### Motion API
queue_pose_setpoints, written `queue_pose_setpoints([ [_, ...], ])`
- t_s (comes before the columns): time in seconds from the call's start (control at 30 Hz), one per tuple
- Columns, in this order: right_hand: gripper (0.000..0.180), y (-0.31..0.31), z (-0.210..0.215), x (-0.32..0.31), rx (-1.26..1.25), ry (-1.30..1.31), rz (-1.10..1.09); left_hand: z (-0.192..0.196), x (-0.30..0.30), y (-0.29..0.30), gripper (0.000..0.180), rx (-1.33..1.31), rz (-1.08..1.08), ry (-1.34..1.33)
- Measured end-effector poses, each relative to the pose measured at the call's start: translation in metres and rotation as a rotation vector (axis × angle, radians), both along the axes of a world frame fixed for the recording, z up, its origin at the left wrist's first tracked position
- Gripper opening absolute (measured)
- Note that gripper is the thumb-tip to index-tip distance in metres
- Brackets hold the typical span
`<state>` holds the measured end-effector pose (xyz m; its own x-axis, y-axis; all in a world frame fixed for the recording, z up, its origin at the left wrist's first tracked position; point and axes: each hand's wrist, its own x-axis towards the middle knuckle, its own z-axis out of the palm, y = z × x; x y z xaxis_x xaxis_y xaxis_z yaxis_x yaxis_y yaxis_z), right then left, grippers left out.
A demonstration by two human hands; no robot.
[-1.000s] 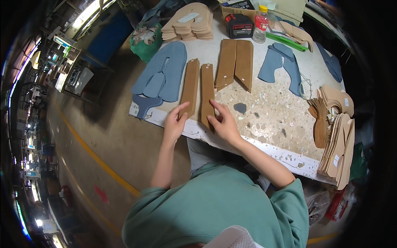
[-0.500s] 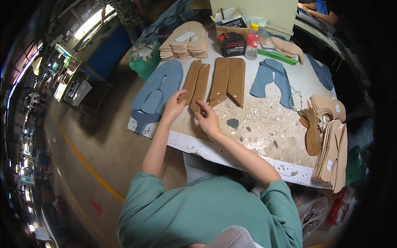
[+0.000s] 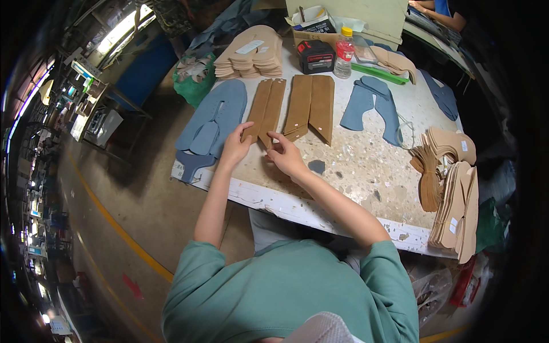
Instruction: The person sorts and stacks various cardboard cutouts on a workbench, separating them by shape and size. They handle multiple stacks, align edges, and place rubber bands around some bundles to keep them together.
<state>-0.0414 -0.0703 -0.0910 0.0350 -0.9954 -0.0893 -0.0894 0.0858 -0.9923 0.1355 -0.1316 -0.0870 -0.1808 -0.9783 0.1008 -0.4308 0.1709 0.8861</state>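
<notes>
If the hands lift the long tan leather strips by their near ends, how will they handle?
The long tan leather strips lie thin and flat, so they probably droop and feel light. Being flat, they shouldn't roll. The left hand and right hand pinch their ends.

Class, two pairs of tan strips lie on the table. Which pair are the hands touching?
The narrower left pair of tan strips: left hand and right hand meet its near ends. The wider pair lies untouched.

Desk (image 3: 366,171): beige, speckled, white-edged. Leather strips (image 3: 264,111): tan. Wider leather pair (image 3: 311,106): brown. Cut pieces (image 3: 214,120): grey-blue. Stacked pieces (image 3: 251,57): pale tan. Battery pack (image 3: 316,56): black, red. Bottle cap (image 3: 346,31): yellow. Shirt (image 3: 291,291): teal-green.
</notes>
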Motion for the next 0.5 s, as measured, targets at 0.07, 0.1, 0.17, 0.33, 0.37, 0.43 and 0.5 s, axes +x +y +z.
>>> queue_pose_setpoints([
  [0.07, 0.041, 0.017, 0.002, -0.017, -0.061, 0.02, 0.077, 0.015, 0.0, 0.003, 0.037, -0.047, -0.002, -0.196],
  [0.1, 0.038, 0.025, 0.003, -0.028, -0.189, 0.079, 0.084, 0.025, -0.001, -0.001, 0.036, -0.226, 0.033, -0.343],
  [0.17, 0.035, 0.04, 0.005, -0.051, -0.301, 0.147, 0.109, 0.044, -0.004, -0.018, 0.033, -0.61, 0.114, -0.621],
  [0.33, 0.02, 0.05, 0.008, -0.09, -0.441, 0.419, 0.056, 0.066, -0.05, -0.114, 0.019, -0.667, -0.211, -0.423],
  [0.37, 0.02, 0.05, 0.007, -0.093, -0.446, 0.42, 0.063, 0.063, -0.061, -0.132, 0.019, -0.621, -0.288, -0.425],
  [0.43, 0.019, 0.052, 0.004, -0.095, -0.423, 0.437, 0.083, 0.053, -0.078, -0.162, 0.021, -0.555, -0.37, -0.482],
  [0.5, 0.02, 0.054, 0.0, -0.096, -0.548, 0.42, 0.113, 0.043, -0.089, -0.183, 0.026, -0.521, -0.459, -0.592],
])
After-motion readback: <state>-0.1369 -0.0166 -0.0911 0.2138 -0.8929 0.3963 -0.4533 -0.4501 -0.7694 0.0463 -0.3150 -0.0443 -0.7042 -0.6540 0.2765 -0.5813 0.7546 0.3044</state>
